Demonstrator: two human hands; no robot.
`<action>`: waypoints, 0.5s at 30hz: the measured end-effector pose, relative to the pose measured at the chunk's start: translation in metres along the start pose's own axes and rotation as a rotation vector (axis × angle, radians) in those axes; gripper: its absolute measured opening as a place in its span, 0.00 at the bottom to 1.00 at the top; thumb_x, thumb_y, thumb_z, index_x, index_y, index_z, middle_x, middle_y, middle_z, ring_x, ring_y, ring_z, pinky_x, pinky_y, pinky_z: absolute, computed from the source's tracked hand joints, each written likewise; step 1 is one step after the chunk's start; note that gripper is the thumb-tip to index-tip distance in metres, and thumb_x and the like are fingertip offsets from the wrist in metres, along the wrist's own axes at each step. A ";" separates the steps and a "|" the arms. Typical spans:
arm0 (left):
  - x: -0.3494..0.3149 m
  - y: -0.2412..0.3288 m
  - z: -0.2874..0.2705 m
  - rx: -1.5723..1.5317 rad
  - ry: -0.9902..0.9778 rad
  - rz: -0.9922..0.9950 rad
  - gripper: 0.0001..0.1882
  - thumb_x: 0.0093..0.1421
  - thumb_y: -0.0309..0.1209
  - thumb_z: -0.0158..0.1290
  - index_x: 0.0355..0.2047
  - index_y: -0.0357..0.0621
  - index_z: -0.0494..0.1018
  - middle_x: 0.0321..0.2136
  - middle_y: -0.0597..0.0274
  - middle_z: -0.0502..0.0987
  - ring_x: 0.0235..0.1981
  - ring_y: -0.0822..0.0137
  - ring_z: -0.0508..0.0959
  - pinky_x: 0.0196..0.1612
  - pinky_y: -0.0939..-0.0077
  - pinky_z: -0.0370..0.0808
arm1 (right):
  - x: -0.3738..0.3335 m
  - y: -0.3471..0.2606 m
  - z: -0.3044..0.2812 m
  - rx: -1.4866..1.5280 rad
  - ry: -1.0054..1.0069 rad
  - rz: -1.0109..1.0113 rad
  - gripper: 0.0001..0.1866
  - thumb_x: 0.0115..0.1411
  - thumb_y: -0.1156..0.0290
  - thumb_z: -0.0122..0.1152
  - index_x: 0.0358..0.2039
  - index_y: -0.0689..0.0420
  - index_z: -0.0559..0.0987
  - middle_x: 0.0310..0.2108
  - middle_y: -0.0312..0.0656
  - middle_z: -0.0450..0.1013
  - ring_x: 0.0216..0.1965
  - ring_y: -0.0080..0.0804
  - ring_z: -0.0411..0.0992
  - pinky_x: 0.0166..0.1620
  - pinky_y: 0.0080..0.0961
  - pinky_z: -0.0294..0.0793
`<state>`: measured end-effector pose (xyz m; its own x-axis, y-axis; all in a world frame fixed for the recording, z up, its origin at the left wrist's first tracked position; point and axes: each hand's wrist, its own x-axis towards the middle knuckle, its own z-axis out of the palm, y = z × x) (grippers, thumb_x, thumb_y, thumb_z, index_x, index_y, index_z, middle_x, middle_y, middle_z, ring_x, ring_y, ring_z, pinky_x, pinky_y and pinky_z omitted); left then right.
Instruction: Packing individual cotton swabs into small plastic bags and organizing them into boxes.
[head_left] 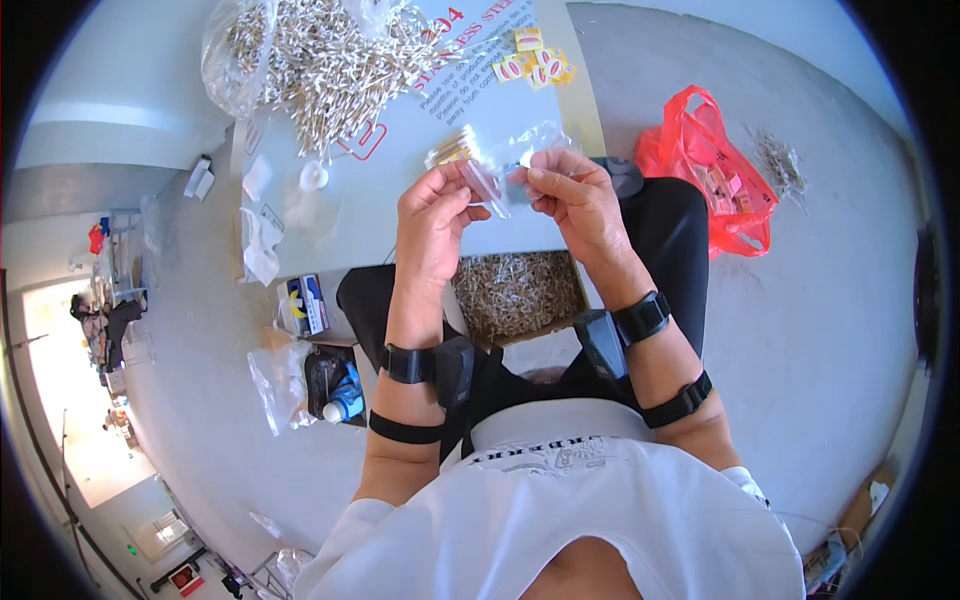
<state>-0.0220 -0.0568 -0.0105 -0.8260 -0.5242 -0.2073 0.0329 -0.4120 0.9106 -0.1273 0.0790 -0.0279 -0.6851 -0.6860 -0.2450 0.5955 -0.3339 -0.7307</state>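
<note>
Both hands are raised over the near edge of a table (400, 210). My left hand (432, 215) is closed, pinching the edge of a small clear plastic bag (488, 188) between thumb and fingers. Across from it, my right hand (578, 200) pinches clear film at its fingertips; whether this belongs to the same bag I cannot tell. Just beyond my left fingers lies a small bundle of cotton swabs (453, 147), partly hidden by the hand. A large heap of loose cotton swabs (345, 75) spills out of a clear bag (236, 60) at the far left.
Yellow-and-white labels (540, 68) lie at the table's far right. Below its near edge sits a carton of swabs (518, 298). A red plastic bag (705, 170) with pink packs is on the floor at right. A white roll (314, 176) stands left; a box (335, 385) holds a blue bottle.
</note>
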 end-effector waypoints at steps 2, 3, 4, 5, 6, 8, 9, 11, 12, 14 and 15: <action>-0.018 -0.003 0.006 -0.057 0.014 0.009 0.14 0.52 0.18 0.45 0.40 0.33 0.71 0.32 0.58 0.77 0.31 0.69 0.76 0.31 0.77 0.73 | -0.013 0.000 -0.002 -0.017 -0.043 0.007 0.03 0.56 0.77 0.56 0.32 0.60 0.76 0.30 0.40 0.76 0.25 0.17 0.68 0.30 0.14 0.70; -0.026 -0.004 0.007 -0.080 0.009 0.015 0.13 0.52 0.18 0.47 0.39 0.33 0.71 0.32 0.58 0.77 0.31 0.70 0.76 0.31 0.78 0.73 | -0.020 0.001 0.000 0.018 -0.029 0.026 0.03 0.56 0.77 0.56 0.32 0.60 0.76 0.29 0.39 0.75 0.25 0.18 0.69 0.30 0.15 0.70; -0.033 -0.005 0.009 -0.103 0.005 0.021 0.12 0.52 0.18 0.48 0.38 0.33 0.72 0.32 0.57 0.77 0.30 0.70 0.76 0.30 0.78 0.73 | -0.026 0.002 0.002 0.053 -0.016 0.046 0.03 0.56 0.77 0.56 0.31 0.60 0.76 0.28 0.37 0.75 0.25 0.18 0.69 0.30 0.15 0.70; -0.039 -0.006 0.012 -0.101 0.035 0.040 0.08 0.51 0.19 0.51 0.33 0.33 0.73 0.28 0.59 0.77 0.26 0.72 0.74 0.27 0.81 0.70 | -0.032 0.002 0.004 0.078 -0.024 0.051 0.02 0.56 0.77 0.56 0.30 0.59 0.76 0.26 0.34 0.74 0.26 0.18 0.70 0.30 0.16 0.70; -0.044 -0.008 0.015 -0.101 0.035 0.048 0.08 0.51 0.19 0.51 0.33 0.33 0.73 0.28 0.59 0.77 0.26 0.72 0.74 0.27 0.81 0.70 | -0.038 0.003 0.003 0.076 -0.031 0.048 0.02 0.56 0.77 0.56 0.30 0.59 0.76 0.26 0.34 0.74 0.26 0.18 0.70 0.30 0.16 0.70; -0.054 -0.011 0.018 -0.081 0.066 0.093 0.04 0.51 0.20 0.53 0.28 0.34 0.74 0.22 0.62 0.75 0.20 0.75 0.72 0.23 0.83 0.67 | -0.046 0.009 0.002 0.038 -0.065 0.048 0.02 0.56 0.75 0.58 0.30 0.58 0.76 0.25 0.33 0.73 0.26 0.19 0.70 0.30 0.15 0.69; -0.060 -0.010 0.024 -0.043 0.119 0.129 0.01 0.50 0.19 0.53 0.25 0.35 0.74 0.18 0.65 0.73 0.15 0.77 0.69 0.19 0.85 0.63 | -0.051 0.010 0.005 0.033 -0.073 0.047 0.02 0.56 0.75 0.58 0.30 0.58 0.76 0.25 0.33 0.73 0.26 0.19 0.70 0.30 0.15 0.69; -0.071 -0.016 0.023 0.069 0.189 0.153 0.01 0.50 0.19 0.53 0.24 0.35 0.73 0.17 0.65 0.73 0.15 0.79 0.68 0.19 0.85 0.63 | -0.063 0.013 0.012 -0.228 0.244 0.016 0.06 0.53 0.74 0.61 0.30 0.58 0.75 0.25 0.33 0.71 0.25 0.19 0.68 0.29 0.14 0.68; -0.077 -0.019 0.021 0.184 0.258 0.170 0.00 0.49 0.19 0.53 0.23 0.34 0.72 0.17 0.66 0.72 0.16 0.80 0.67 0.19 0.86 0.62 | -0.071 0.013 0.010 -0.233 0.235 0.012 0.06 0.53 0.74 0.61 0.30 0.58 0.75 0.25 0.33 0.71 0.25 0.19 0.68 0.29 0.14 0.68; -0.085 -0.036 0.015 0.453 0.413 0.303 0.04 0.49 0.21 0.54 0.21 0.32 0.71 0.16 0.68 0.72 0.18 0.82 0.67 0.21 0.86 0.65 | -0.084 0.016 -0.003 -0.983 0.307 -0.553 0.14 0.46 0.71 0.68 0.30 0.60 0.72 0.23 0.36 0.69 0.22 0.21 0.67 0.27 0.19 0.67; -0.091 -0.040 0.019 0.451 0.392 0.325 0.04 0.49 0.21 0.54 0.22 0.33 0.71 0.16 0.68 0.72 0.18 0.82 0.68 0.22 0.85 0.66 | -0.092 0.016 -0.006 -0.885 0.103 -0.416 0.17 0.45 0.70 0.68 0.31 0.64 0.71 0.23 0.39 0.70 0.23 0.21 0.67 0.27 0.20 0.69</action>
<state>0.0417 0.0214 -0.0214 -0.5461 -0.8352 0.0651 -0.0632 0.1186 0.9909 -0.0573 0.1407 -0.0214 -0.8270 -0.5500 0.1161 -0.2017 0.0975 -0.9746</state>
